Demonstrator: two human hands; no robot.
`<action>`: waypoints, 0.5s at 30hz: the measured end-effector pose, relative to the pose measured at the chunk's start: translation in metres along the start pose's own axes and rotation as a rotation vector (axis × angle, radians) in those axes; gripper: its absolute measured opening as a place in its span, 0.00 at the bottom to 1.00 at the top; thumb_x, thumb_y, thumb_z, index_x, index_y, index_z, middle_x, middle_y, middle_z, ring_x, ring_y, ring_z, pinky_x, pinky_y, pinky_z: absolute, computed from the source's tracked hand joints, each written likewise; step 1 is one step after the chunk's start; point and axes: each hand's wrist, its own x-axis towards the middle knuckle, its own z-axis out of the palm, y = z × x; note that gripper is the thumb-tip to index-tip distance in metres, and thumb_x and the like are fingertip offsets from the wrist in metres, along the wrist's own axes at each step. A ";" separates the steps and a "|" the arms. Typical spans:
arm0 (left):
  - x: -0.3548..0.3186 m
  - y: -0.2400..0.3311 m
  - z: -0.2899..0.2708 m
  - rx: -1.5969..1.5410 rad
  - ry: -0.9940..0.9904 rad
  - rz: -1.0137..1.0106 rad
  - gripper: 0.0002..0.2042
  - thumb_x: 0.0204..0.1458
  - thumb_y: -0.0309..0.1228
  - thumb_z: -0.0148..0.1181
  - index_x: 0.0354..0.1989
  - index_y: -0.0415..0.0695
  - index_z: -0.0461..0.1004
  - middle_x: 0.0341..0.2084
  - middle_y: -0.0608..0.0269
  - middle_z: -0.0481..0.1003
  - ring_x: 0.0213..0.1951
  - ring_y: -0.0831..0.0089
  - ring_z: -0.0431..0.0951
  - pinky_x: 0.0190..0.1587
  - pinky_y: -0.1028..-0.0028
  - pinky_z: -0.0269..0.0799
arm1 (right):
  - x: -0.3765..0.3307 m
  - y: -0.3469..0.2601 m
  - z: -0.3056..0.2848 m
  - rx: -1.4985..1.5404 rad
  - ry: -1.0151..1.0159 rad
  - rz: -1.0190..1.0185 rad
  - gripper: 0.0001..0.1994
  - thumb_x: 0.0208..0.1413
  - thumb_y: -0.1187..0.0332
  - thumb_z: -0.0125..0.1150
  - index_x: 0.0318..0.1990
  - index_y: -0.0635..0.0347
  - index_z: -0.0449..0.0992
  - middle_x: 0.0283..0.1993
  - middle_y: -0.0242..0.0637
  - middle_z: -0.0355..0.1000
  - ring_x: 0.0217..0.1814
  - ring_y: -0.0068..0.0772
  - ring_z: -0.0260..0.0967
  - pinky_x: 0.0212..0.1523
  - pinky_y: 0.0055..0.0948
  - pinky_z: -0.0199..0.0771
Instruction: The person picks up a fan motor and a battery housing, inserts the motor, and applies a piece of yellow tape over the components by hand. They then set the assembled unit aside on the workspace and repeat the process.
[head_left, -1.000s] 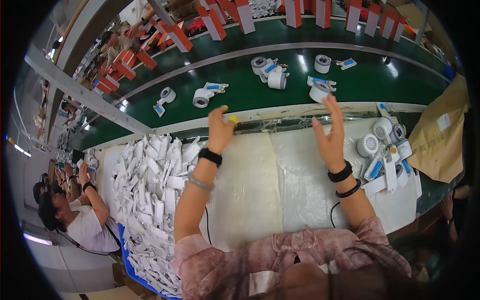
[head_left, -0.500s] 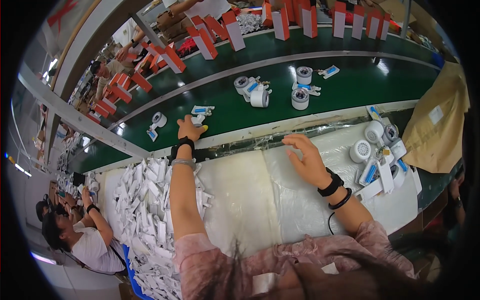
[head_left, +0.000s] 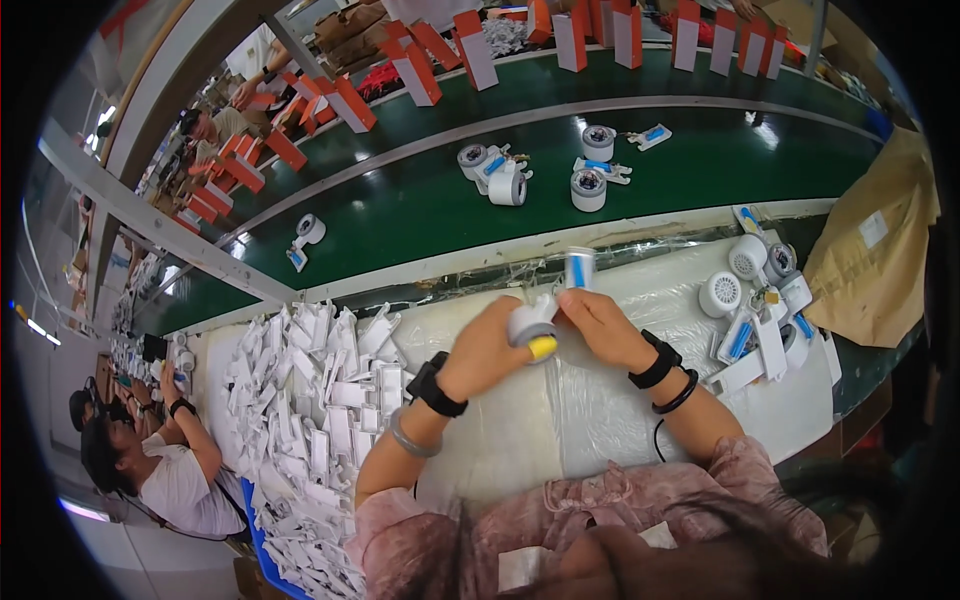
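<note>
Left hand [head_left: 487,345], near the middle of the frame, curls around a round white-and-grey housing [head_left: 530,322]; a yellow finger cover [head_left: 542,347] shows against the housing's lower right side. Right hand [head_left: 605,330], just beside it, has its thumb and fingers drawn together at the lower end of a flat white piece [head_left: 579,268] with a blue part set in it. This piece lies above and slightly right of the housing, its long axis nearly upright in the frame, and the right hand is the nearer one to it. Blur and fingers hide whether piece and housing are joined. White plastic parts [head_left: 330,390] heap up left of centre, more housings [head_left: 720,296] cluster at the right, and a green conveyor belt [head_left: 680,175] crosses above.
</note>
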 end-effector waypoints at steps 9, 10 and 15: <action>0.003 -0.012 -0.017 -0.004 0.041 0.134 0.35 0.44 0.24 0.64 0.65 0.47 0.59 0.60 0.54 0.63 0.54 0.62 0.69 0.52 0.68 0.68 | 0.002 -0.007 -0.005 0.313 -0.011 0.033 0.15 0.66 0.62 0.51 0.34 0.64 0.77 0.34 0.33 0.76 0.38 0.20 0.70 0.44 0.23 0.70; 0.005 -0.013 -0.015 0.140 0.259 0.230 0.38 0.43 0.23 0.64 0.66 0.47 0.57 0.63 0.54 0.60 0.60 0.61 0.65 0.57 0.67 0.64 | 0.002 -0.010 -0.006 0.374 -0.044 0.012 0.15 0.66 0.63 0.51 0.32 0.64 0.76 0.35 0.37 0.77 0.39 0.23 0.72 0.45 0.24 0.71; 0.012 -0.014 0.008 -0.321 -0.031 0.239 0.39 0.44 0.27 0.66 0.67 0.44 0.56 0.60 0.55 0.64 0.63 0.64 0.62 0.66 0.66 0.53 | -0.005 -0.019 -0.005 0.500 -0.243 -0.007 0.16 0.66 0.61 0.50 0.33 0.62 0.78 0.34 0.32 0.77 0.36 0.18 0.70 0.41 0.20 0.68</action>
